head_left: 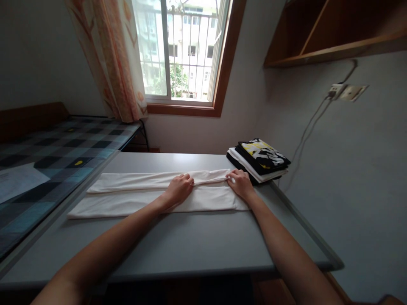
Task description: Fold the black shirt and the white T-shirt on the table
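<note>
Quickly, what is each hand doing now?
Left hand: closed, gripping the white cloth.
Right hand: pinching the same cloth's edge.

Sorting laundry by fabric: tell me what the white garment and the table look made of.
White garment: probably soft matte knit, cotton-like; it lies limp with soft folds under both hands. Table: smooth grey top, likely laminate or painted; faint window sheen.
</note>
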Demonstrator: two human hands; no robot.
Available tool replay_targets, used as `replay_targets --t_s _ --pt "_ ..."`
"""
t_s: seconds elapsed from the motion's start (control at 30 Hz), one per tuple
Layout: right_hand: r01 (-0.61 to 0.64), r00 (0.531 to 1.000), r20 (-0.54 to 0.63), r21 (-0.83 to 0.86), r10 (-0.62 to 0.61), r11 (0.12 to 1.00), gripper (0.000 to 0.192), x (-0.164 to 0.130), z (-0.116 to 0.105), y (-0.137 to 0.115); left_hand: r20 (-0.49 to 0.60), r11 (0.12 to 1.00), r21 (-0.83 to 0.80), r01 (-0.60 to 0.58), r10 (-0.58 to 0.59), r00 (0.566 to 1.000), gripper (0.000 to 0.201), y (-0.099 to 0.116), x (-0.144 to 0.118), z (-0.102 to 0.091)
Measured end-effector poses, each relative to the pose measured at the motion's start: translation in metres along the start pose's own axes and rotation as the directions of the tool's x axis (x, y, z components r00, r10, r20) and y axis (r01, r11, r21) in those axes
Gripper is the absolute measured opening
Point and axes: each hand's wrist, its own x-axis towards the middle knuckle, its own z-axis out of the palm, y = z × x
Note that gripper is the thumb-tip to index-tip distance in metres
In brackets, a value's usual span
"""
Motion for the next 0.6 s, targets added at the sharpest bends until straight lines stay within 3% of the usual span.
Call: replay_targets --t_s 0.17,0.33,0.43,0.6 --pt "0.010 0.999 -0.042 0.031 -0.009 0.999 0.017 -0.001 -0.016 0.011 -0.052 0.999 0.021 -0.033 0.034 0.998 0.025 -0.001 0.001 -0.007" --pt "0.012 0.990 0.131 0.294 -0.052 0.956 0.016 -0.009 -0.018 0.024 -0.050 0.996 0.002 -0.087 0.087 0.995 0.025 0.002 0.000 -0.003" --pt "-0.011 0.993 0.115 0.415 -0.041 0.910 0.016 -0.009 -0.017 0.027 -0.055 0.995 -0.008 -0.095 0.094 0.994 0.026 0.001 -0.001 -0.005" --pt "-0.025 0.993 0.111 0.473 -0.032 0.881 0.016 -0.007 -0.021 0.027 0.014 0.994 0.057 -0.098 0.097 0.995 0.023 -0.020 -0.016 -0.018"
